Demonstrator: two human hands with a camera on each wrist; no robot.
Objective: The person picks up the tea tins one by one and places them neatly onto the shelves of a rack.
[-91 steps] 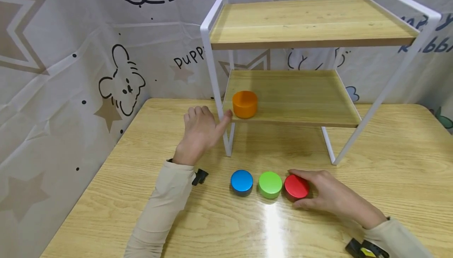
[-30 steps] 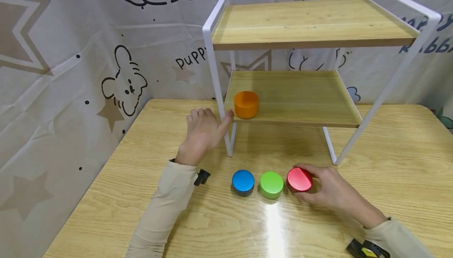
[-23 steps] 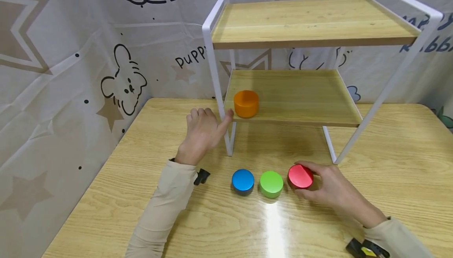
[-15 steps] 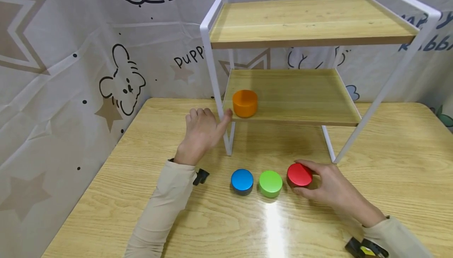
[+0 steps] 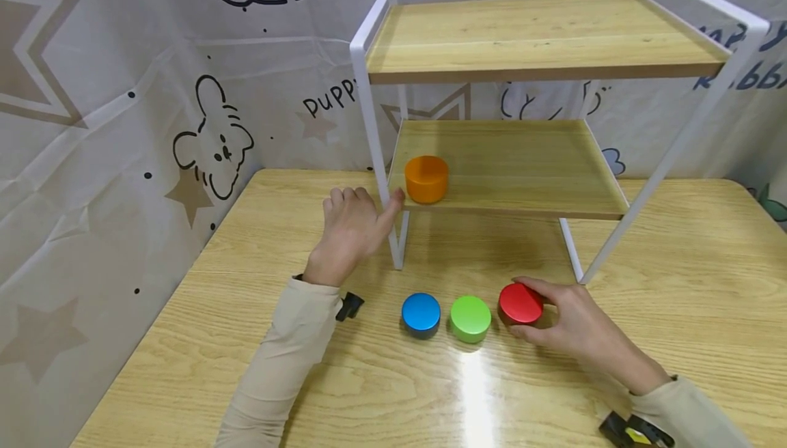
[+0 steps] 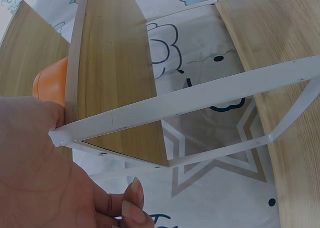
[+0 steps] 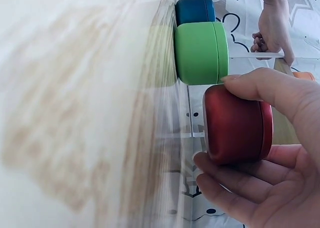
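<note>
In the head view my right hand [image 5: 574, 318] holds a red round lidded tin [image 5: 520, 303] between thumb and fingers. A gap in the right wrist view shows the red tin [image 7: 235, 125] raised off the table. To its left stand a green tin [image 5: 470, 318] and a blue tin [image 5: 421, 314]. My left hand [image 5: 347, 236] rests its thumb across the front left leg [image 5: 371, 120] of a two-tier shelf. Loosely curled fingers [image 6: 132, 203] hang apart from that leg in the left wrist view. On the lower board [image 5: 522, 168] sits an orange tin [image 5: 426, 179], beside the left thumb.
The shelf's upper board [image 5: 541, 35] overhangs the lower one. Its front right leg [image 5: 664, 154] slants down to the wooden table [image 5: 369, 393] behind the right hand. Printed cloth [image 5: 111, 182] hangs along the left and back.
My right hand has lifted the red tin and moved it slightly away from the green one, then kept it nearly still over the last half second. The left hand stays at the shelf leg.
</note>
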